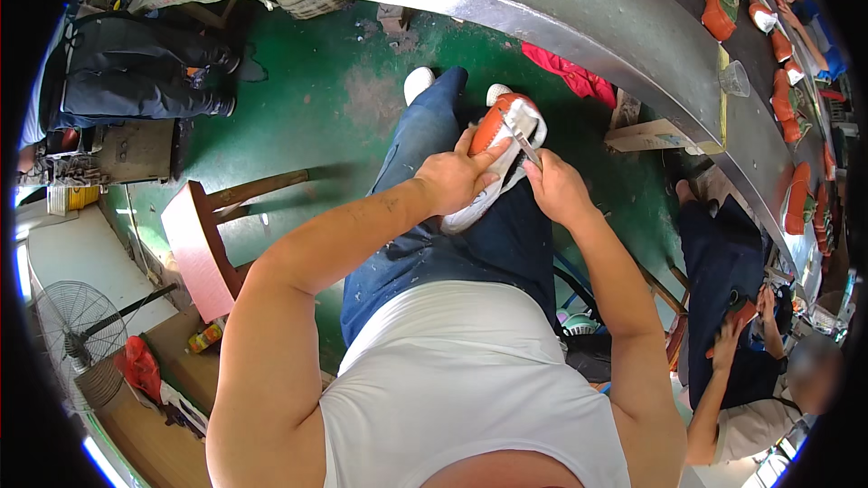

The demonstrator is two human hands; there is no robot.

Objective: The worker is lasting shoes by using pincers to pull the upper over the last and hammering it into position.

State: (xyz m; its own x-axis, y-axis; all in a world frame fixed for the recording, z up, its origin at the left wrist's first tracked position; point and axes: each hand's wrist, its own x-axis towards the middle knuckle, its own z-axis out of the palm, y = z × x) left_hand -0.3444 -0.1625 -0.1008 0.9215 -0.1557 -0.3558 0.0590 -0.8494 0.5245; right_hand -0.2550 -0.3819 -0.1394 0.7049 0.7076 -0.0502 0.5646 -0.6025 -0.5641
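An orange and white shoe (503, 131) rests on my lap, sole side partly turned up, over blue jeans. My left hand (458, 179) grips the shoe along its left side. My right hand (555, 186) is closed around a thin metal tool (520, 140), whose tip lies against the shoe's white edge. Both forearms come in from the lower edge.
A long grey conveyor table (579, 27) curves across the top, carrying several orange shoes (720, 9). A wooden stool (201, 244) stands at my left on the green floor. A seated person (750, 343) works at my right. A fan (77, 330) sits lower left.
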